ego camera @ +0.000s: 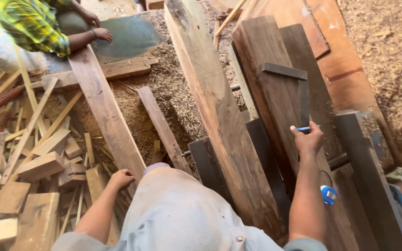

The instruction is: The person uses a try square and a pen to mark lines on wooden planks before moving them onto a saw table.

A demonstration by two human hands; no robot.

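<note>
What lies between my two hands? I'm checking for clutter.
In the head view, your trousered knee and a long pale plank lie between the left hand and the pen-holding right hand.

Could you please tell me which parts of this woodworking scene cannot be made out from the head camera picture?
- Left hand: closed beside a plank; whether it holds anything is not visible.
- Blue pen in the right hand: its tip is too small to see a mark on the dark board.
- Seated person: cut off by the top edge.
- Blue object: partly hidden behind the right forearm.
</note>
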